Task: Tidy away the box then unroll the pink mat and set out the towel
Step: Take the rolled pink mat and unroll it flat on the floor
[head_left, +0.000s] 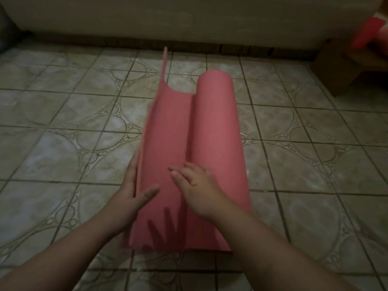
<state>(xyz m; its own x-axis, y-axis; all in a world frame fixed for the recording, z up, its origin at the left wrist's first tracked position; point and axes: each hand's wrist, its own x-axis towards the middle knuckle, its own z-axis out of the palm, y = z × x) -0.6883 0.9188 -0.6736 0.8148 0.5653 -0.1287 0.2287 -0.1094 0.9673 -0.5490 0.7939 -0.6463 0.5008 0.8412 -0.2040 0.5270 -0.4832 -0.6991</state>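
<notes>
The pink mat (216, 131) lies on the tiled floor, mostly rolled, its roll pointing away from me. A loose flap of it stands up along the roll's left side. My left hand (134, 192) holds that flap's near edge, fingers behind it and thumb across its front. My right hand (195, 185) hovers over the flap next to the roll, fingers loosely bent and holding nothing; whether it touches the mat is unclear. A brown cardboard box (344, 68) sits at the far right by the wall. No towel is plainly visible.
Patterned tile floor (69, 133) spreads to both sides of the mat. A pale wall or furniture base (147, 22) runs across the far end. Something red (369, 32) sits above the box at the top right corner.
</notes>
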